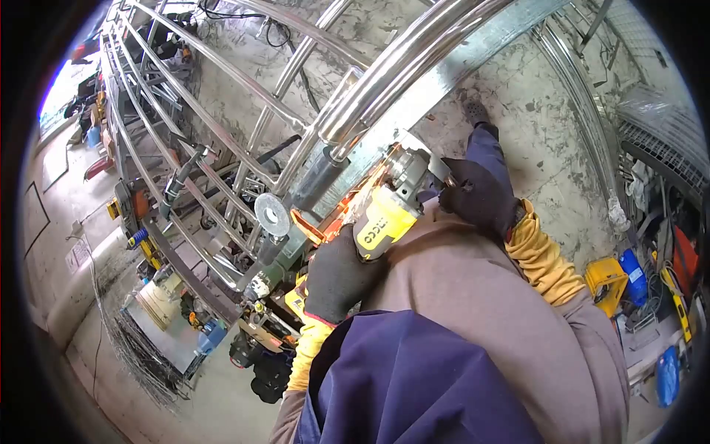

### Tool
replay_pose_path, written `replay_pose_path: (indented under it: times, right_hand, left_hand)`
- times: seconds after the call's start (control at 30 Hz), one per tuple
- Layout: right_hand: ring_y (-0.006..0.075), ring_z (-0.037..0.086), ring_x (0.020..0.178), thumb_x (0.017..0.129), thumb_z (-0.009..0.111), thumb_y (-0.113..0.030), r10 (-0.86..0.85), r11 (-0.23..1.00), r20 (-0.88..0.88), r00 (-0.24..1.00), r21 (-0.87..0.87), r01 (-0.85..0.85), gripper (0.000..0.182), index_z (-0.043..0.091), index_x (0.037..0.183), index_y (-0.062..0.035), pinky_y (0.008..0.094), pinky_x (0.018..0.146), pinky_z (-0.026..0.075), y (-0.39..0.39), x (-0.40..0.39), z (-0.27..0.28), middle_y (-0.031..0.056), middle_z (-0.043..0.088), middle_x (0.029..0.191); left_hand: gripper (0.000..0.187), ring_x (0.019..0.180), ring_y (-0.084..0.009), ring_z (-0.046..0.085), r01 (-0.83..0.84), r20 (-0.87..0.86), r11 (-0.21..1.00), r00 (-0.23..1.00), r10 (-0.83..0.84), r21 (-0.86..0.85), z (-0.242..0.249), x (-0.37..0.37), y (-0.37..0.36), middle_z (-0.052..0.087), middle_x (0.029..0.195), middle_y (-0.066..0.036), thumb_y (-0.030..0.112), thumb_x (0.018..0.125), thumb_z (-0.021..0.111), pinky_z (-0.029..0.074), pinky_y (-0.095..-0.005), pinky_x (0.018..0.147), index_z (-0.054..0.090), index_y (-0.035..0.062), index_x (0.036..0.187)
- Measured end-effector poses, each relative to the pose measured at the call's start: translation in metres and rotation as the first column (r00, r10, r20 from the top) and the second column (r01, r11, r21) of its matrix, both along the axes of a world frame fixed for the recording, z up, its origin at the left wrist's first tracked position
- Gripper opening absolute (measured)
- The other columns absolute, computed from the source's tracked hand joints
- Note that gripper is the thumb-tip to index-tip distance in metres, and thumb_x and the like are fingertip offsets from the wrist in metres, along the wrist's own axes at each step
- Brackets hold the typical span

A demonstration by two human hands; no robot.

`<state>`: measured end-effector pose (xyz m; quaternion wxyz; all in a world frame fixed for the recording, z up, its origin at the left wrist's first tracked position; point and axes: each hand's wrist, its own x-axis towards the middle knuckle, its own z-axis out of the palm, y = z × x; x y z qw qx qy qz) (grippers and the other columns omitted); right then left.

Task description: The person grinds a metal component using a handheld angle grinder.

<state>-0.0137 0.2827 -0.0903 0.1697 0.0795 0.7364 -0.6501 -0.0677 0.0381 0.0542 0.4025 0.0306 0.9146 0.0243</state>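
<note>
A yellow and grey angle grinder [388, 218] is held in front of my body, its head by the polished metal pipes [399, 74]. Orange sparks streak beside its guard. My left hand [340, 274], in a dark glove, is wrapped around the grinder's body. Also gloved, my right hand [479, 194] is closed at the side of the grinder's head; what exactly its fingers grip there is partly hidden. Beneath the pipes runs a flat galvanized metal beam [473, 66]. Left of the grinder stands a grey abrasive disc [273, 214].
Curved metal tubes [214, 140] form a frame at the left, with a clamp [181, 181] on it. More bent tubes [584, 111] lie on the stained floor at right. A yellow case [605, 285] and blue bottle [634, 277] are at lower right. Cables cross the floor.
</note>
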Motion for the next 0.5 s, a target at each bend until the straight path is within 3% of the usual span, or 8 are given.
replay_pose_path:
  times: [0.07,0.27,0.5]
  right_hand:
    - [0.0263,0.07,0.079,0.094,0.066,-0.017,0.012,0.999,0.048,0.999,-0.046,-0.01,0.02,0.068,0.107,-0.0022,0.0404,0.076,0.056,0.0,0.0,0.0,0.0155,0.071,0.086]
    - [0.026,0.071,0.087,0.093,0.068,-0.016,-0.028,0.983,0.128,0.991,-0.175,0.051,0.026,0.07,0.115,-0.002,0.0407,0.081,0.056,-0.011,0.009,-0.019,0.0155,0.073,0.092]
    - [0.0288,0.07,0.084,0.093,0.067,-0.016,-0.037,0.985,0.066,0.997,-0.165,0.047,0.026,0.069,0.115,-0.0021,0.041,0.08,0.056,-0.012,0.012,-0.026,0.0177,0.072,0.093]
  left_hand:
    - [0.054,0.106,-0.0433,0.077,-0.014,0.077,0.999,0.997,0.016,-0.031,0.005,-0.006,0.008,0.079,0.11,-0.025,0.036,0.086,0.082,0.06,-0.0511,0.091,0.072,0.0043,0.129]
    - [0.051,0.107,-0.0427,0.077,0.008,-0.002,0.999,1.0,-0.008,0.054,-0.002,-0.003,0.005,0.079,0.111,-0.025,0.035,0.088,0.081,0.06,-0.0503,0.092,0.072,0.0041,0.128]
    - [0.051,0.107,-0.0431,0.077,0.016,0.077,0.999,0.997,-0.014,-0.029,0.002,-0.005,0.007,0.08,0.112,-0.024,0.034,0.088,0.081,0.06,-0.0499,0.092,0.072,0.0044,0.128]
